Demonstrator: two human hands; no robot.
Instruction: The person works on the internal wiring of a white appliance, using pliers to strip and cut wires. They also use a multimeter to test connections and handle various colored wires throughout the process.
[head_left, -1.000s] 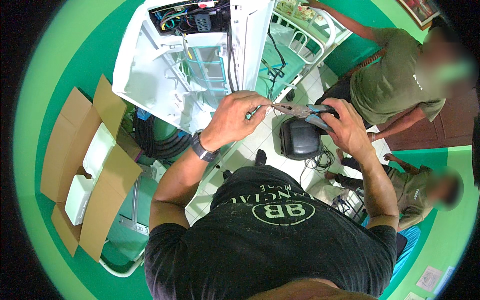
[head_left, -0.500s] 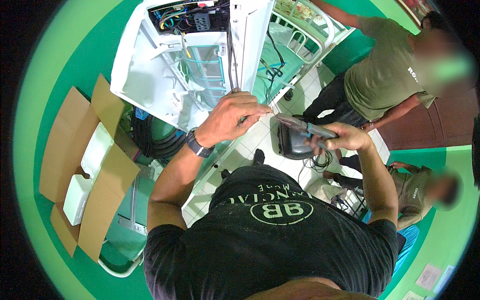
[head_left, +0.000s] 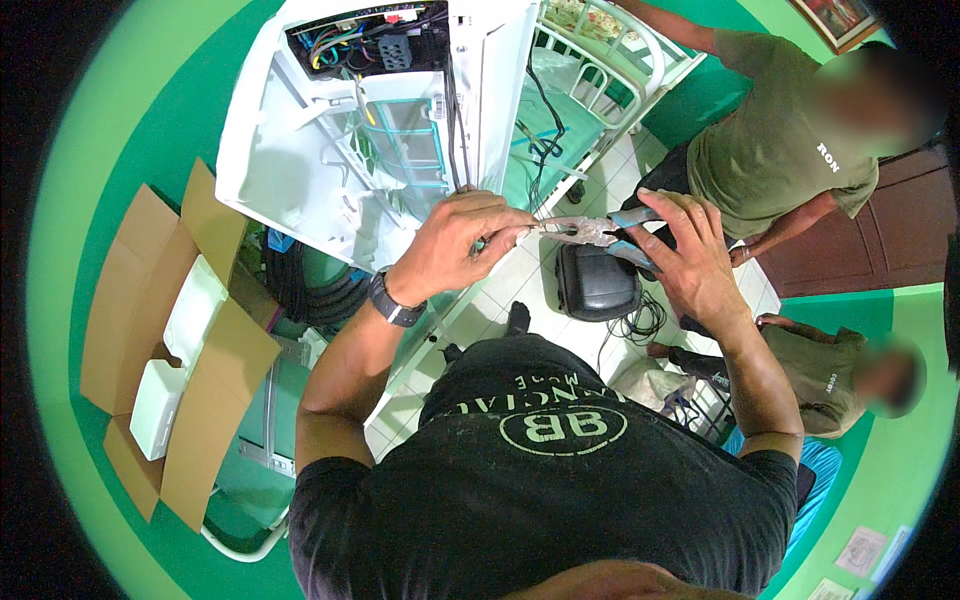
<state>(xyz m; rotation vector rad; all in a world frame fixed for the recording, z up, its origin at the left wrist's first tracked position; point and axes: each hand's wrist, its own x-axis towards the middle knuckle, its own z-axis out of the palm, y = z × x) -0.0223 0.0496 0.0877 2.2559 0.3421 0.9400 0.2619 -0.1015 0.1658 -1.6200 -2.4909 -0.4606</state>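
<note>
My left hand (head_left: 468,243), with a dark watch (head_left: 394,300) at the wrist, pinches the end of a thin dark cable (head_left: 455,130) that runs down the side of an opened white air-conditioner unit (head_left: 500,90). Thin wire ends stick out past the fingertips. In my right hand (head_left: 692,255) is a pair of pliers (head_left: 598,232) with blue-grey handles. Their jaws are spread and reach the wire ends close to my left fingertips; whether they touch the wire I cannot tell. Coloured wires and a grey terminal block (head_left: 394,52) show in the unit's upper compartment.
A black case (head_left: 597,283) and a coiled black cable (head_left: 640,322) lie on the tiled floor. An open cardboard box (head_left: 215,400) stands left, beside black coiled tubing (head_left: 300,280). A metal bed frame (head_left: 640,60) stands behind. Two people (head_left: 780,130) are at the right.
The pliers have turned from slanting to nearly level, and their jaws and handles have spread apart. My right hand has risen and its grip has shifted. My left hand keeps its pinch.
</note>
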